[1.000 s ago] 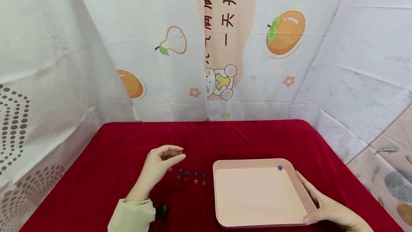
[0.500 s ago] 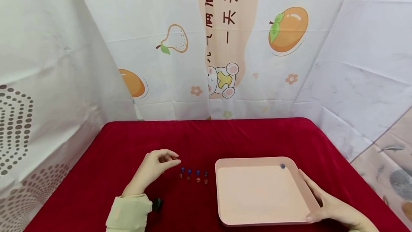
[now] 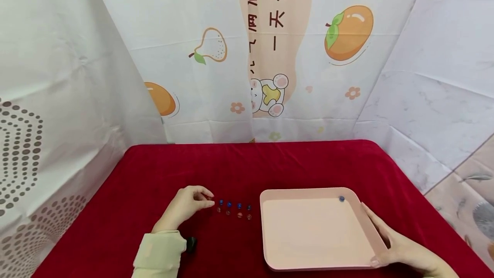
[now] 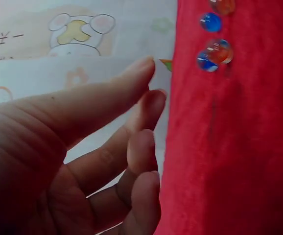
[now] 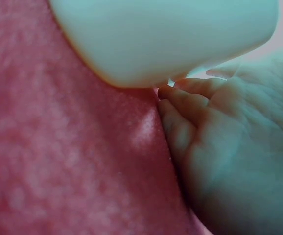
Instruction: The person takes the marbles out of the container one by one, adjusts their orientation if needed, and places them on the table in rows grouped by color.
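Note:
My left hand (image 3: 186, 204) is low over the red cloth, pinching a small reddish marble (image 3: 209, 198) between thumb and fingertips. In the left wrist view the thumb (image 4: 136, 73) and index fingertip come together, hiding the marble. Just right of this hand lie two rows of glass marbles, blue ones (image 3: 229, 204) behind and clear orange ones (image 3: 239, 215) in front. My right hand (image 3: 399, 246) grips the pale pink tray (image 3: 263, 235) at its right side, fingers along the outer wall and thumb at the near corner. A single blue marble (image 3: 341, 199) sits in the tray's far right corner.
Red velvet cloth (image 3: 308, 162) covers the table. A printed white curtain (image 3: 185, 98) hangs behind its far edge, with further sheets at both sides. Next to the left sleeve (image 3: 160, 252) is a small black object (image 3: 191, 244).
My left hand has come down toward the cloth, level with the left end of the marble rows, still pinching its marble. The right hand stays on the tray; the head view has shifted slightly.

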A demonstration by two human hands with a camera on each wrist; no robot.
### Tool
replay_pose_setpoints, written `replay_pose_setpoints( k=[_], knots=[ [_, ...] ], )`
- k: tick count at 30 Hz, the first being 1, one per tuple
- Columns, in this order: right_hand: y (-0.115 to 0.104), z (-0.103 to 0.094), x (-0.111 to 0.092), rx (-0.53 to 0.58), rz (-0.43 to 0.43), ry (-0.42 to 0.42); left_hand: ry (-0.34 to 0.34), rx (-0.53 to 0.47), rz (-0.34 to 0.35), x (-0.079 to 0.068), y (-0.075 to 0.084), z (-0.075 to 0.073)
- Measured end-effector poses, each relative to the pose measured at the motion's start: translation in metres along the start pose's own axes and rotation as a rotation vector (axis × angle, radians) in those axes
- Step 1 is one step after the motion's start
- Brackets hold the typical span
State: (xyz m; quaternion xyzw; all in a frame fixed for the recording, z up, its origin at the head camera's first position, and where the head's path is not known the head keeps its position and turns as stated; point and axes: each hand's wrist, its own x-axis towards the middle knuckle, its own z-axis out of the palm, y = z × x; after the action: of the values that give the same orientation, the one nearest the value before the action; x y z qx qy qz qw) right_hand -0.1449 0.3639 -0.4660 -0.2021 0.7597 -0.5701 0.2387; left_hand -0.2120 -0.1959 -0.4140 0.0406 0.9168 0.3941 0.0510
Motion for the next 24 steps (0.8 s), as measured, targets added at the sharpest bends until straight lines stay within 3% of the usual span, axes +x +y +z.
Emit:
replay_pose_setpoints(
  k=[8,24],
  knots=[
    [0.002,0.0,0.001,-0.04,-0.061,0.015,-0.052,0.027,-0.036,0.004,-0.012,0.01],
    [0.002,0.0,0.001,-0.046,-0.025,0.024,-0.026,0.071,-0.069,0.007,-0.017,0.016]
  ],
)
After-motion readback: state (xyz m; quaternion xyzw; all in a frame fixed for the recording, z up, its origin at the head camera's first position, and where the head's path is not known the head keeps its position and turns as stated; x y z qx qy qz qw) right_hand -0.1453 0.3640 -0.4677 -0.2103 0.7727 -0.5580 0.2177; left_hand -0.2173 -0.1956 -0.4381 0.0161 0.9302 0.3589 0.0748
